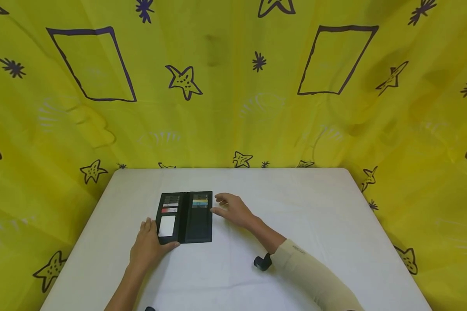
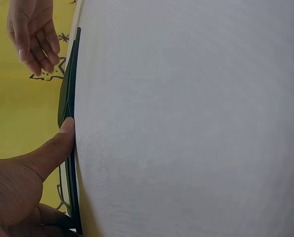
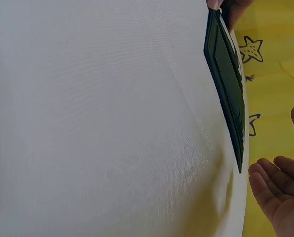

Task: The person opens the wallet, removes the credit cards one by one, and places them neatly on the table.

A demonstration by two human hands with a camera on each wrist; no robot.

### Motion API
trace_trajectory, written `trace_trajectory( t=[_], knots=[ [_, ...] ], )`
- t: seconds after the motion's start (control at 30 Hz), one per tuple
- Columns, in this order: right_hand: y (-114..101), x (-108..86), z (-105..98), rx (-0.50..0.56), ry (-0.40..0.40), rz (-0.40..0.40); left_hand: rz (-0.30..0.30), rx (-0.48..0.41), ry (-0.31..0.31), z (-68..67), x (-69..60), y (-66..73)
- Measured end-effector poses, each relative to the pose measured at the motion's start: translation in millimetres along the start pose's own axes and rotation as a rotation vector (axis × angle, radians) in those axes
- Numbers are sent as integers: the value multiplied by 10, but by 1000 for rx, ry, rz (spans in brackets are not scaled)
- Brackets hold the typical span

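Note:
A black bifold wallet (image 1: pixel 197 222) lies open flat on the white table, cards in slots on both halves and a white card (image 1: pixel 166 226) low on the left half. My left hand (image 1: pixel 145 248) holds its lower left corner, thumb at the near edge and fingers along the left side; the left wrist view shows the thumb of this hand (image 2: pixel 18 187) against the wallet's edge (image 2: pixel 72 98). Just off the wallet's right edge is my right hand (image 1: pixel 233 210), fingers loosely bent and holding nothing. In the right wrist view, a gap separates the right hand (image 3: pixel 280 192) from the wallet (image 3: pixel 228 84).
The white table (image 1: pixel 295 203) reaches back to a yellow curtain (image 1: pixel 225 116) printed with stars and frames. A small black object (image 1: pixel 262 262) is at my right forearm, and part of another dark object (image 1: pixel 149 309) shows at the bottom edge of the head view.

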State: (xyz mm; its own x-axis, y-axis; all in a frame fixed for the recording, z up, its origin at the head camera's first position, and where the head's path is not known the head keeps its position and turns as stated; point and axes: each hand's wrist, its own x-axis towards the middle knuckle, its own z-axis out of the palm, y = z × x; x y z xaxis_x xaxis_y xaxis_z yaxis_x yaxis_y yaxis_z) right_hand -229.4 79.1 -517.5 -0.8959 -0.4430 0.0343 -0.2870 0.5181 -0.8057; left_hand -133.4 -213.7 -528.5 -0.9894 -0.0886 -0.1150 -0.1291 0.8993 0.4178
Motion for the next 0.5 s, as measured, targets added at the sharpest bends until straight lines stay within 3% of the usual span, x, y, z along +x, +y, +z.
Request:
trace_trajectory(
  t=[0.5],
  knots=[
    [-70,151,191,-37,-23,2,9,-11,-4,7,4,-15]
  ],
)
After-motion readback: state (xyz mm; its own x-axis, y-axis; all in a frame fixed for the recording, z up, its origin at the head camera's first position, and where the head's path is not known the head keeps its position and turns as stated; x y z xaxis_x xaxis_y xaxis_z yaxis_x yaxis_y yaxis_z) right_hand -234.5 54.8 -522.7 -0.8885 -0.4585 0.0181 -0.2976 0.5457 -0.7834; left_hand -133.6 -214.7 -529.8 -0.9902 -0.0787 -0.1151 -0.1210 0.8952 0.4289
